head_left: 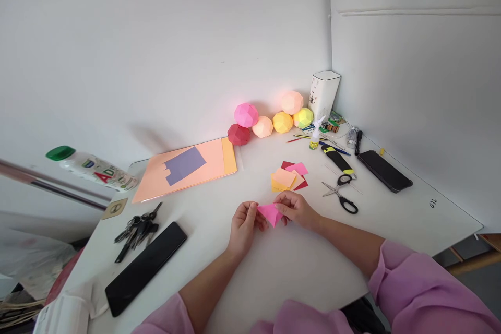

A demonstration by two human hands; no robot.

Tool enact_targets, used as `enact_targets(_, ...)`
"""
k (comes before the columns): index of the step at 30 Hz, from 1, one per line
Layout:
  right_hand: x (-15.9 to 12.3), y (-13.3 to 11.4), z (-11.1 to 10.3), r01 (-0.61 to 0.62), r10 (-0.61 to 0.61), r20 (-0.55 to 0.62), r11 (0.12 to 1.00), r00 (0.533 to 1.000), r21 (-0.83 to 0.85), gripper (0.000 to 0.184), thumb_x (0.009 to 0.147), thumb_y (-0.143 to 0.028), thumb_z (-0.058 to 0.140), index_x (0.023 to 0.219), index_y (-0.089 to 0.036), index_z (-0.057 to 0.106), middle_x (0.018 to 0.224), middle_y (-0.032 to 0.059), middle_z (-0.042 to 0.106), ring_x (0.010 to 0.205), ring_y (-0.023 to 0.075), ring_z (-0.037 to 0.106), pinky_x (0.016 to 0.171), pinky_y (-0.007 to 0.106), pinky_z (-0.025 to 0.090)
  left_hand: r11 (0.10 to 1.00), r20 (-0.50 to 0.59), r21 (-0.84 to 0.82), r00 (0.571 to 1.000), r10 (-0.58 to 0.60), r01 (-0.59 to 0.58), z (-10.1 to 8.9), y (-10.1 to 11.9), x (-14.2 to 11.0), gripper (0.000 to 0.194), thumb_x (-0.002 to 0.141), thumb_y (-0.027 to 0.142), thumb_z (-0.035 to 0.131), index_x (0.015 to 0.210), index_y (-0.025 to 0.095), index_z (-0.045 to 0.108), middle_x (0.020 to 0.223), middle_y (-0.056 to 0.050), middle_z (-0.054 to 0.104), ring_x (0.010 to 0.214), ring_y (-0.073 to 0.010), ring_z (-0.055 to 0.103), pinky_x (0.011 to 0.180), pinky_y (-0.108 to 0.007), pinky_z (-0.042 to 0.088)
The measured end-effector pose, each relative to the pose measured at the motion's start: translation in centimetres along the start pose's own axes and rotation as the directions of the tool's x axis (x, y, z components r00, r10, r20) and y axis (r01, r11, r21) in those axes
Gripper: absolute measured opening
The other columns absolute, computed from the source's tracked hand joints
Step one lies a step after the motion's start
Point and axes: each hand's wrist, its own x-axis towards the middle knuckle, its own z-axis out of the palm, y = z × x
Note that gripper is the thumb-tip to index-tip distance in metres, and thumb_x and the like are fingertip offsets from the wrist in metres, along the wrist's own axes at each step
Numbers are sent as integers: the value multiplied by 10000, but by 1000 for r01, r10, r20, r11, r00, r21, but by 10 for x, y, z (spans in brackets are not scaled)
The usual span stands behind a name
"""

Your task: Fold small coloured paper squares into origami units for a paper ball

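A small folded piece of pink paper (271, 213) is held between my two hands above the white table, its lower corner pointing toward me. My left hand (245, 223) pinches its left corner between thumb and fingers. On the other side, my right hand (296, 210) grips the right part, with the thumb lying across the paper. Just beyond my hands lies a loose pile of paper pieces (287, 178) in pink, red, peach and yellow. Scissors (341, 193) with black handles rest with blades apart to the right of my right hand.
Several faceted paper balls (262, 127) sit along the wall. Peach sheets (188, 169) carry a grey-violet piece (185, 165). A glue bottle (314, 138), a cutter (337, 158) and a black phone (385, 170) lie right. Keys (138, 230), a phone (146, 268) and a bottle (94, 168) are left.
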Motion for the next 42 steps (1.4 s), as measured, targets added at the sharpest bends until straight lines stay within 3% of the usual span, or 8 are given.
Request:
enact_targets(6,0,-5,2,-4,4,-28,1000,1000,7,206,812,-354,587,863,-158,547,557,-59,529,455,98,549,458,210,374,1000,-9,13,1000,7,-7,2,1,0,342,772,445,619,953,180,502,583,35,605,494,-120,572,515,-248,454)
enact_targets(14,0,-6,-1,-6,6,-2,1000,1000,-5,278,833,-391,564,880,-127,637,489,-43,523,447,87,479,463,220,350,998,-22,28,999,50,-49,-1,-2,0,339,738,392,671,982,193,543,710,24,594,644,-101,563,656,-236,459)
enact_targets(20,2,-6,-2,6,-6,-9,999,1000,32,274,836,-391,569,846,-134,664,524,-33,518,478,87,481,469,218,358,1000,21,13,1000,1,-2,-2,-4,0,397,718,409,682,1020,204,524,684,28,596,644,-122,572,639,-248,453)
enact_targets(24,5,-2,-3,-20,23,-26,994,999,105,241,760,-360,662,873,-148,650,622,-17,571,525,96,521,513,235,423,998,78,-25,996,-48,50,-3,-4,-1,413,710,409,688,1026,208,514,723,15,619,651,-129,590,630,-252,460)
enact_targets(30,4,-2,-1,-43,44,-5,998,999,44,258,715,-298,694,926,-159,645,607,-45,503,527,85,478,504,225,437,1000,133,-11,991,4,-3,-3,-5,-2,386,773,389,638,1078,211,482,869,-29,649,810,-160,624,768,-299,475)
enact_targets(37,3,-1,-1,-27,27,12,999,1000,-17,235,730,-268,678,932,-150,663,601,-43,495,521,82,465,509,229,417,998,201,-45,979,43,-34,-2,-7,-3,452,798,347,625,1144,265,346,805,19,626,694,-129,611,633,-257,468)
enact_targets(42,3,-1,0,-10,10,23,1000,1000,28,236,743,-307,676,920,-152,684,690,-4,550,576,101,507,514,241,453,999,210,26,977,27,-33,-3,-6,-3,354,782,408,625,1040,234,458,872,-21,640,778,-156,625,679,-279,488)
